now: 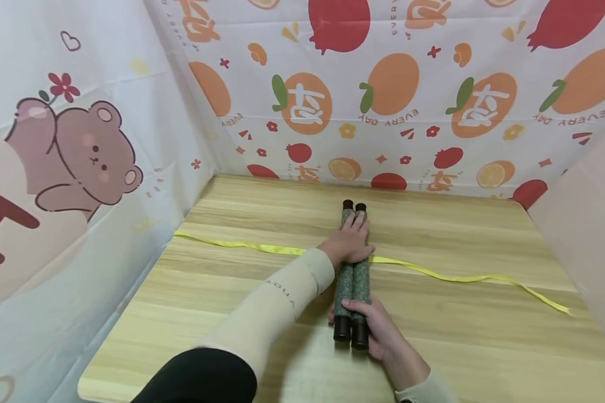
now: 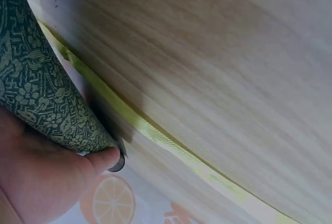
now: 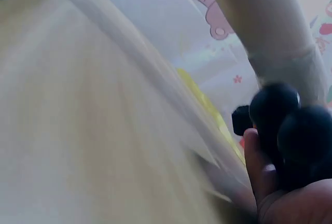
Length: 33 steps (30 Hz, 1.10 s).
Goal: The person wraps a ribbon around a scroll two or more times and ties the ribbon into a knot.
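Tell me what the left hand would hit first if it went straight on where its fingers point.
Probably the dark end knobs of the green rolls, just beyond the left hand. Past those, the fruit-print cloth seems next, though depth is hard to judge.

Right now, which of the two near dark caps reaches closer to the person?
The right cap, beside the right hand: in the head view it extends lower than the left cap.

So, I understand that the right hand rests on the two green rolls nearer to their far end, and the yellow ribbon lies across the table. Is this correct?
One part is wrong: the left hand, not the right, rests on the two green rolls nearer to their far end, as the head view shows. The yellow ribbon does lie across the table.
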### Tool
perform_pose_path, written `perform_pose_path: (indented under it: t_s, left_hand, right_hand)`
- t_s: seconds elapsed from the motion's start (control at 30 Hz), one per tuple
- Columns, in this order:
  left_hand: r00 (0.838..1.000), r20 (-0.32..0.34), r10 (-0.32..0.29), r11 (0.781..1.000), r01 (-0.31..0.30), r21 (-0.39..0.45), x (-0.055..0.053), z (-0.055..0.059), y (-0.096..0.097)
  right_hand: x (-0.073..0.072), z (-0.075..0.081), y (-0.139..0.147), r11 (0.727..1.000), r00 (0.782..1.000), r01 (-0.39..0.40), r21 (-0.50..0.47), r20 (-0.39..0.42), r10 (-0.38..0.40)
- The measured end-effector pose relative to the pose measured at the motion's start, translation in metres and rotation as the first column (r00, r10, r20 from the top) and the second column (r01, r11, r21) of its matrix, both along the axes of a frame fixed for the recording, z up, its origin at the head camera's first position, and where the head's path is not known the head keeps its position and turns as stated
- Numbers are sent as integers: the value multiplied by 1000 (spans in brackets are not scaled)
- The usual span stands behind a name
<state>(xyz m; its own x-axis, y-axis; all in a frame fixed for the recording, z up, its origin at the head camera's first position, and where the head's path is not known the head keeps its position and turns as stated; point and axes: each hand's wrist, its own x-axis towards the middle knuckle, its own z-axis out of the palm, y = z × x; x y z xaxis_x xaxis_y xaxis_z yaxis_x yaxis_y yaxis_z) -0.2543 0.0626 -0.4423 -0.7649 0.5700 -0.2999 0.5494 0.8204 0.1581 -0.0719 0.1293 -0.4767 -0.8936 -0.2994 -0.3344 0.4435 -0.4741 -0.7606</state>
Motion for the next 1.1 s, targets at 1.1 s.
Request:
perform_pose_path:
  t_s: [1.1]
  left_hand:
    - [1000, -13, -7, 997, 8, 78, -2, -8, -5]
  right_hand:
    - [65, 10, 20, 959, 956, -276, -71, 85, 281]
